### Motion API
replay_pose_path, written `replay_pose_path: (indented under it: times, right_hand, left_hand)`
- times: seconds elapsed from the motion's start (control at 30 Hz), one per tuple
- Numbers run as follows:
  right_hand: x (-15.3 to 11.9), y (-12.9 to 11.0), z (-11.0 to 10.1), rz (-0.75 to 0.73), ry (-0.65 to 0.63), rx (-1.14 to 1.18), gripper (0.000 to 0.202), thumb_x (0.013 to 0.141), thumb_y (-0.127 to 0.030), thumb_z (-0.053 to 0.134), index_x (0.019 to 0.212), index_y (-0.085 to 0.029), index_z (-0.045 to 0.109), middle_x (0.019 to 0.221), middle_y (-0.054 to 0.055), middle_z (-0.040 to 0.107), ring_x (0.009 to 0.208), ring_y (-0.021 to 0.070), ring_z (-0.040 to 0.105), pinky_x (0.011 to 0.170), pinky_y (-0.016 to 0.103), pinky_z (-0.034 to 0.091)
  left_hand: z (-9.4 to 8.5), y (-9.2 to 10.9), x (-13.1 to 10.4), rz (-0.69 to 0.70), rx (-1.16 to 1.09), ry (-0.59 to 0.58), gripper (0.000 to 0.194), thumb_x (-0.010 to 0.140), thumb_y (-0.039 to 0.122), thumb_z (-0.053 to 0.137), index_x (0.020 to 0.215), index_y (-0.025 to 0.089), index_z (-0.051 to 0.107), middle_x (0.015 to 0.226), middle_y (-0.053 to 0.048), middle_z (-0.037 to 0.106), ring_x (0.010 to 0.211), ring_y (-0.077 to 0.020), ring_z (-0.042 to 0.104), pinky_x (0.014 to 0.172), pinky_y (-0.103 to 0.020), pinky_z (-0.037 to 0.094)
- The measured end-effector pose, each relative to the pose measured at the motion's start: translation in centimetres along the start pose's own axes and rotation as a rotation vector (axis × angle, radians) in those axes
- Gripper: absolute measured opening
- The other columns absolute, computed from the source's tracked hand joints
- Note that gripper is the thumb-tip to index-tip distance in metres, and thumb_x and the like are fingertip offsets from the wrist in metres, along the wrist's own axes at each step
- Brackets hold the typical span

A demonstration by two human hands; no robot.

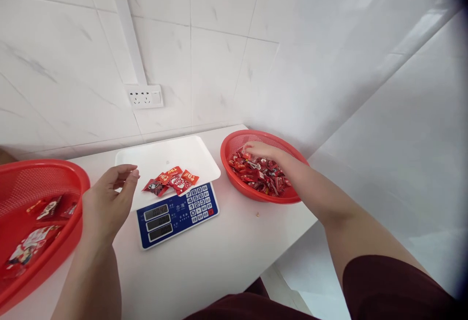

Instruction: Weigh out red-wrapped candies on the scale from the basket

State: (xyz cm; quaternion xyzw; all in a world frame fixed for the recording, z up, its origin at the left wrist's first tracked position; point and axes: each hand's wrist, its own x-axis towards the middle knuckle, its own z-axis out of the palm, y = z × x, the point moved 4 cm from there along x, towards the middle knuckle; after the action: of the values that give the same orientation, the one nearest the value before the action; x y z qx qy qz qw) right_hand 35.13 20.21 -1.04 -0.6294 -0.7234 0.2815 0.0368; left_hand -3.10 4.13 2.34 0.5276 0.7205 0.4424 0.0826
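My right hand (261, 150) reaches into the red basket (234, 183) on the right. Its fingertips are closed on a small red-wrapped candy (247, 156) above a heap of wrapped candies (261, 176). My left hand (113, 196) hovers by the left edge of the scale's white tray (161, 157), fingers loosely curled and nothing visible in them. Several red candy packets (179, 183) lie together on the tray's front part. Below it, the scale's blue panel (179, 215) has number keys and small displays; the top one appears to read 0.042.
Another red basket (78, 171) stands at the left, partly behind my left forearm, with larger red packets (32, 247) in it. A tiny crumb (258, 215) lies on the white table (226, 242). Behind is a tiled wall with a socket (144, 97).
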Motion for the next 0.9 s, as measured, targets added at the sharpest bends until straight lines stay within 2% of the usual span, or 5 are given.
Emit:
replay_pose_path:
  times: [0.23, 0.43, 0.53, 0.7, 0.9]
  right_hand:
    - [-2.1, 0.7, 0.1, -0.014, -0.133, -0.357, 0.028, 0.079, -0.043, 0.058, 0.066, -0.019, 0.053, 0.063, 0.001, 0.057, 0.057, 0.0148, 0.054, 0.052, 0.025, 0.034]
    - [-3.7, 0.5, 3.0, -0.035, -0.21, -0.484, 0.037, 0.064, -0.041, 0.075, 0.093, -0.022, 0.064, 0.093, 0.007, 0.068, 0.085, 0.027, 0.063, 0.064, 0.029, 0.043]
    - [-3.8, 0.6, 3.4, -0.01, -0.191, -0.536, 0.033, 0.068, -0.037, 0.072, 0.094, -0.02, 0.065, 0.094, 0.009, 0.069, 0.086, 0.0296, 0.064, 0.065, 0.031, 0.044]
    - [-3.8, 1.0, 1.4, -0.042, -0.081, -0.38, 0.043, 0.073, -0.036, 0.068, 0.112, -0.019, 0.062, 0.109, 0.01, 0.068, 0.099, 0.0286, 0.063, 0.079, 0.032, 0.047]
    - [-5.4, 2.1, -1.9, -0.079, 0.185, -0.178, 0.063, 0.083, -0.042, 0.057, 0.138, -0.014, 0.042, 0.143, 0.015, 0.044, 0.125, 0.0267, 0.047, 0.102, 0.034, 0.038]
  left_hand:
    - [0.0, -0.1, -0.1, 0.002, 0.014, 0.017, 0.027, 0.077, 0.043, 0.056, 0.095, 0.026, 0.065, 0.083, 0.002, 0.07, 0.079, -0.0158, 0.065, 0.066, -0.024, 0.048]
    - [0.4, 0.0, -0.1, 0.005, 0.016, -0.012, 0.027, 0.076, 0.043, 0.056, 0.095, 0.025, 0.065, 0.084, 0.001, 0.07, 0.079, -0.0158, 0.065, 0.067, -0.024, 0.048]
    - [0.4, 0.1, -0.2, 0.011, 0.023, -0.012, 0.028, 0.076, 0.044, 0.055, 0.095, 0.025, 0.065, 0.084, 0.001, 0.07, 0.079, -0.0162, 0.065, 0.066, -0.025, 0.048]
    - [0.1, 0.1, -0.2, 0.015, 0.023, 0.01, 0.028, 0.077, 0.044, 0.055, 0.095, 0.026, 0.066, 0.083, 0.001, 0.07, 0.079, -0.0161, 0.065, 0.066, -0.024, 0.049]
    - [0.3, -0.2, -0.1, 0.023, 0.043, 0.012, 0.026, 0.076, 0.045, 0.056, 0.093, 0.028, 0.066, 0.085, 0.003, 0.07, 0.081, -0.0167, 0.066, 0.068, -0.026, 0.049]
